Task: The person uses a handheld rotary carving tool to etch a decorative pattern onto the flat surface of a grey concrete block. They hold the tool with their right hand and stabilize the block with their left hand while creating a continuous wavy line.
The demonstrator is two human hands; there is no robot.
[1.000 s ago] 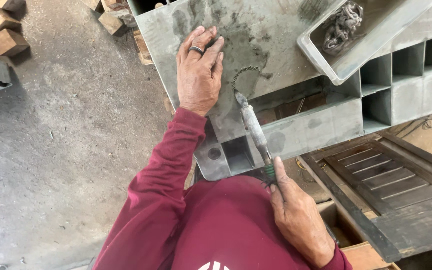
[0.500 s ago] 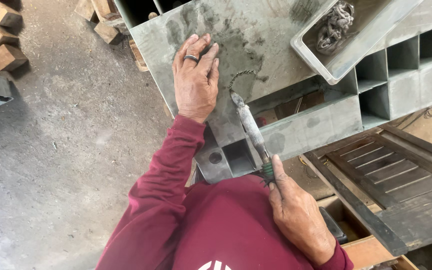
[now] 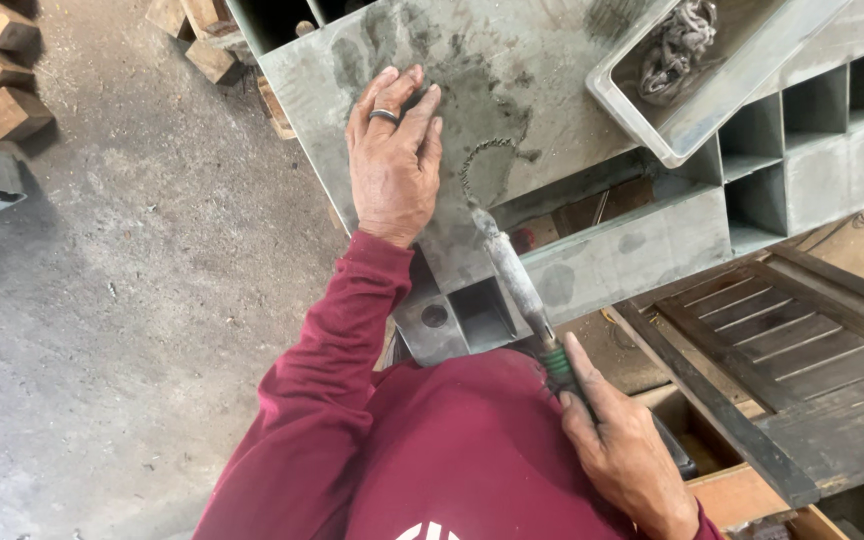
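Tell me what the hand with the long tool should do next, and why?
Probably keep drawing the tool's tip a little further along the curved dotted line on the grey metal sheet. The line looks only partly traced, the right hand grips the tool by its green handle, and the left hand lies flat on the sheet, steadying it.

Light: bright, even daylight fell over the grey panel.
Shadows: soft; dark patches lay left of the panel, beside the wooden blocks.
Glare: none.
Focus: sharp throughout, with slight stretching far from the panel, at the frame's corners.
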